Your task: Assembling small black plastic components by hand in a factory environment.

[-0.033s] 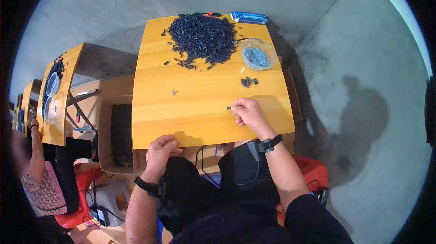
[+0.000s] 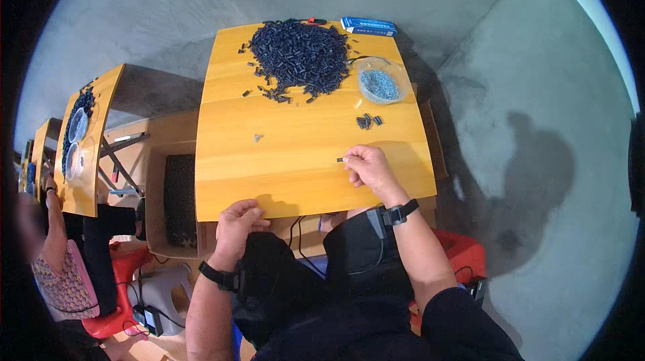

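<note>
Over the front right part of the yellow wooden table, my right hand pinches a small black tube-like piece between thumb and fingertips. My left hand is at the table's front left edge. Its fingers are curled and pressed together, and whatever they may hold is hidden. Beyond my right hand lies a little group of similar black pieces. A large heap of these pieces covers the far middle of the table. A few tiny pale bits rest on the left part.
A clear round tub with small bluish metallic parts stands at the far right. Behind it lies a blue and white box, with a red and black tool beside the heap. An open carton sits left of the table; a person works further left.
</note>
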`<state>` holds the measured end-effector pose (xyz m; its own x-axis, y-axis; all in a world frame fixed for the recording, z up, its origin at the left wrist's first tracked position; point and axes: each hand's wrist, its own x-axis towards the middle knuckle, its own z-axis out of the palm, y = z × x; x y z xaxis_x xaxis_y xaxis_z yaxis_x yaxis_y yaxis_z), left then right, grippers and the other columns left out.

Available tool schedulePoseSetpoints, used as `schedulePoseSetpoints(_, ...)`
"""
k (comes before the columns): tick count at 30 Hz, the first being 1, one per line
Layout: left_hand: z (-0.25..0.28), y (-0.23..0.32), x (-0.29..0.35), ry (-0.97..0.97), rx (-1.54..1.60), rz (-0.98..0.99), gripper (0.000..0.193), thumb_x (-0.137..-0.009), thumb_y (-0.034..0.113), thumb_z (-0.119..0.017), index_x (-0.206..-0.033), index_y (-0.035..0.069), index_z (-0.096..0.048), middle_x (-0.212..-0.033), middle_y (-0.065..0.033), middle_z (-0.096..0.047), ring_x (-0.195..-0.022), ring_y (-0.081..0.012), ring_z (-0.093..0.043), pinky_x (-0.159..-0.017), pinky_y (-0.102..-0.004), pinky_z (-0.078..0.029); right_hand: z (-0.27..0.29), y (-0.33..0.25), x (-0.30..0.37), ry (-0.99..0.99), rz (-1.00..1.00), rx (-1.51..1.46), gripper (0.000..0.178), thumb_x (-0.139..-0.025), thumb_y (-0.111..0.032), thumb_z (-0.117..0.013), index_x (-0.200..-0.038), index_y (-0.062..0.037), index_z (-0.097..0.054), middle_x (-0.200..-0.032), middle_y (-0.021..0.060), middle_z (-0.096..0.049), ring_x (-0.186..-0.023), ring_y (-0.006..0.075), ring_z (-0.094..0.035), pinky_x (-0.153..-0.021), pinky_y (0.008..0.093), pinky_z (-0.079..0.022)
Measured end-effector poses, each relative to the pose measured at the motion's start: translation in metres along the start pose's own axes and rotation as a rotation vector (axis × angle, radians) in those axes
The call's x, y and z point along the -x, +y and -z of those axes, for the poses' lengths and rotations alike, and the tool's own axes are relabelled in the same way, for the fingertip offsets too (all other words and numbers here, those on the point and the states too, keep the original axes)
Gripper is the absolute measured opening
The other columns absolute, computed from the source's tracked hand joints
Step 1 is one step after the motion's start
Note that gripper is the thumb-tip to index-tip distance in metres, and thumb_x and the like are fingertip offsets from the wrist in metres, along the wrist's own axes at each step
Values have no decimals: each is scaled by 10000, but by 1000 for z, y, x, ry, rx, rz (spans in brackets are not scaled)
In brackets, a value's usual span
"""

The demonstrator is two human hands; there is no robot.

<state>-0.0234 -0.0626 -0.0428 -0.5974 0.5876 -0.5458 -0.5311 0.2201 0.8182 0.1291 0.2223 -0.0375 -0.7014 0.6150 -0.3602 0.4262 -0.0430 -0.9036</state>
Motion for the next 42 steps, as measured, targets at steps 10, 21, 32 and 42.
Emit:
schedulePoseSetpoints(10,1,-4,-1,20,24,-2,234,-887,37,-586,-1101,-49,-551,-920,-134,-646,-660,-198,-668,-619,-294,-571,4,1,-1,-57,-21,-18,100,-888,-119,-582,-846,-29,-596,-680,1,-570,-487,72,-557,-413,226,-464)
schedulePoseSetpoints(21,11,3,4,14,119,-13,223,-891,42,-583,-1100,-27,-543,-970,-129,-646,-758,-208,-674,-653,-303,-560,2,2,-1,-23,34,-42,91,-883,-114,-588,-851,-30,-599,-676,-3,-566,-484,71,-556,-411,223,-459)
schedulePoseSetpoints(32,19,-4,1,7,175,-60,213,-894,41,-579,-1088,-41,-552,-946,-107,-625,-766,-205,-673,-692,-303,-570,1,-2,1,-17,7,20,97,-887,-120,-585,-842,-35,-596,-644,-10,-552,-474,71,-545,-412,219,-447)
schedulePoseSetpoints(42,14,-2,2,88,193,-27,215,-892,51,-593,-1085,-39,-563,-901,-98,-634,-720,-192,-671,-623,-291,-543,-2,-3,4,-38,44,-5,102,-882,-118,-590,-840,-25,-600,-653,-7,-558,-478,74,-543,-422,220,-447)
